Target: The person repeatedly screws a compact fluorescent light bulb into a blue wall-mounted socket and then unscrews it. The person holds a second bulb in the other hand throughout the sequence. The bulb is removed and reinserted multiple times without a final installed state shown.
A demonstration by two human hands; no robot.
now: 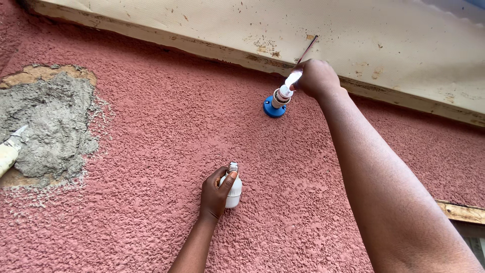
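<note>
The right hand [316, 78], high in the middle of the frame, has its grip closed on a lit bulb [292, 79] sitting in a white socket [279, 97] on a blue base [273, 109]. Lower down, the left hand [214, 194] wraps around a white bulb [234, 189] against the rough red wall [151, 151].

Rough red-rendered wall [151, 151] with grey cement patch [53, 124], beneath stained cream board [353, 30], in daylight.
</note>
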